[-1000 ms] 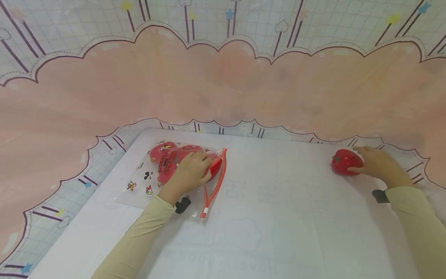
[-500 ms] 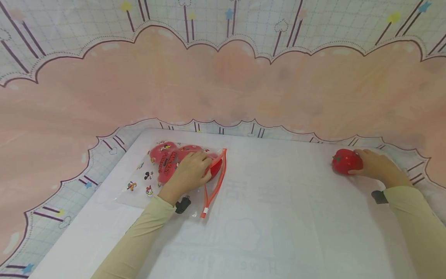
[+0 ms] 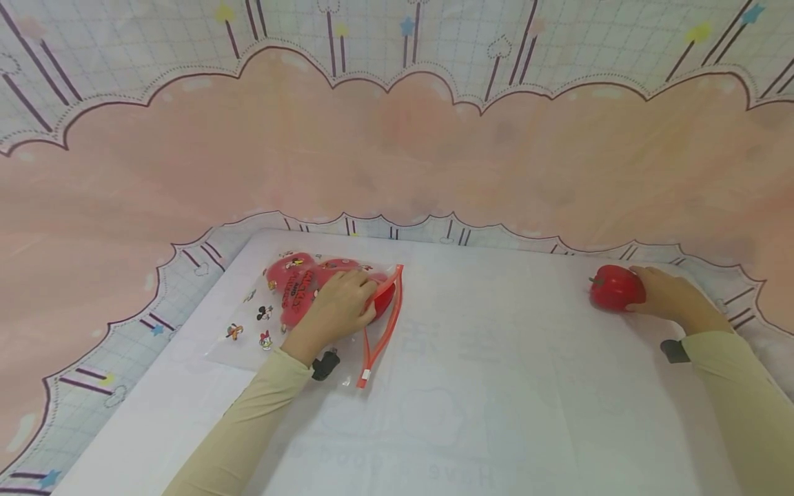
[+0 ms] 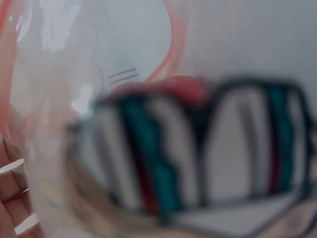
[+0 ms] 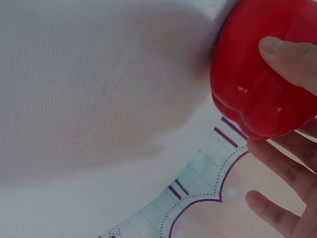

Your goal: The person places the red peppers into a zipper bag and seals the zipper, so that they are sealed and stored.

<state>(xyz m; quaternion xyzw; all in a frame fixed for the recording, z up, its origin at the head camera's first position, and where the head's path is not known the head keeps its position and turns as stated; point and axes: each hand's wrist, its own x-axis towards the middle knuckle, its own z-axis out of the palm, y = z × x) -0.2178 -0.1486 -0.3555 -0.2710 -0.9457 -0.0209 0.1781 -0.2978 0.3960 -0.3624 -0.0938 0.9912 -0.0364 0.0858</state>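
In the head view my left hand (image 3: 341,303) lies over a clear zip bag (image 3: 242,351) with cartoon prints and an orange-red zip edge, and its fingers grip the bag near its open mouth. Several red things (image 3: 291,269) show through the plastic; their kind is unclear. At the far right my right hand (image 3: 666,293) holds a red bell pepper (image 3: 614,289), its green stem pointing left. The right wrist view shows the thumb (image 5: 290,59) on the pepper's side and fingers beneath. A blurred bag print (image 4: 188,153) covers much of the left wrist view.
Both hands work over a white table (image 3: 484,365). A patterned peach-coloured cloth (image 3: 397,151) rises behind the table's back edge and runs down its left side. A black wrist device (image 3: 325,364) sits at the left wrist.
The bell pepper has turned slightly in my right hand, so its stem now points more to the left. My left hand and the bag have stayed put.
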